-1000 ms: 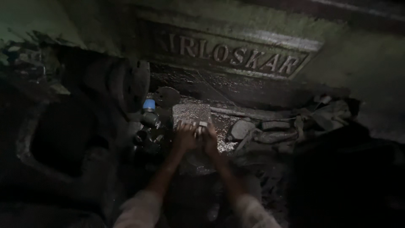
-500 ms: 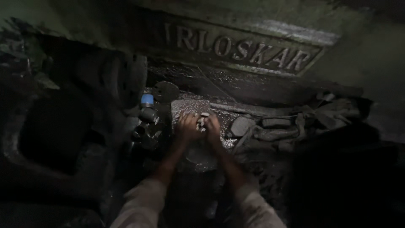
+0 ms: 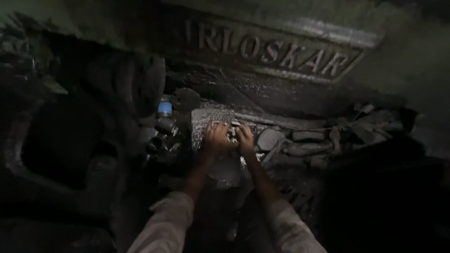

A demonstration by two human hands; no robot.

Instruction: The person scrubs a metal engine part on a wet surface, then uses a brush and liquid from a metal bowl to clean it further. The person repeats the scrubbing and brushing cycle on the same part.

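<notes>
Pretty dark in here, but we've got our left hand (image 3: 216,138) and right hand (image 3: 244,138) side by side, both curled tight on a small shiny grey metal part (image 3: 232,133) sitting on the gritty flat grey metal block (image 3: 208,117), with a blue-capped cylinder (image 3: 164,109) just to the left

We record: dim, greasy workspace; large dark machine casing (image 3: 281,70) with raised lettering at the back; black curved housing (image 3: 51,154) at left; blue-capped can (image 3: 164,109); scattered grimy metal scraps (image 3: 318,140) at right.
</notes>
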